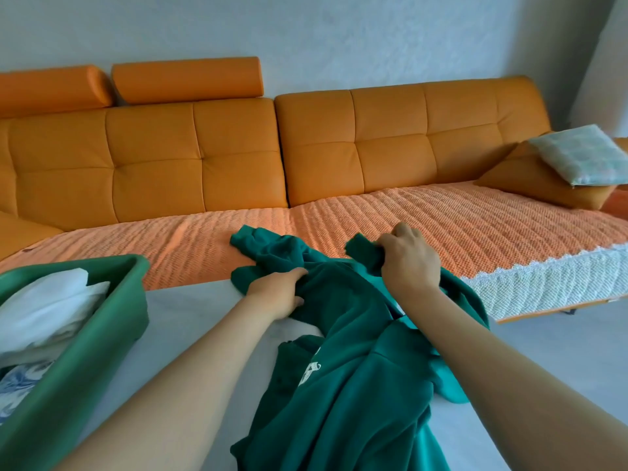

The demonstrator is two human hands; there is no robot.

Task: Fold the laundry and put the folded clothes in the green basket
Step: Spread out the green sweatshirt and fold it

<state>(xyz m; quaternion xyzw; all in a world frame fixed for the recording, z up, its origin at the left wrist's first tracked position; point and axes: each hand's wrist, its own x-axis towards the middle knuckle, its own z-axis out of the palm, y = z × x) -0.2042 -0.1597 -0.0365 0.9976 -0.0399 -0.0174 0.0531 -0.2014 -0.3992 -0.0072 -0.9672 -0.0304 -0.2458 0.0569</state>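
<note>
Holds a green sweater [339,385] with both hands at the front edge of the sofa [204,158]. Squeezes a bunch of it tight in the right hand [407,260], over the sofa seat. Pinches a fold in the left hand [277,294], fingers curled into the cloth, just in front of the sofa. Has the rest of the sweater lying crumpled in front of the sofa. Has a green basket [102,321] in front of the sofa's left part, white cloth [44,307] inside.

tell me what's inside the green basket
A white cloth lies in the basket, with blue-patterned fabric beside it at the near end. Anything beneath them, and the basket's floor, is covered.
</note>
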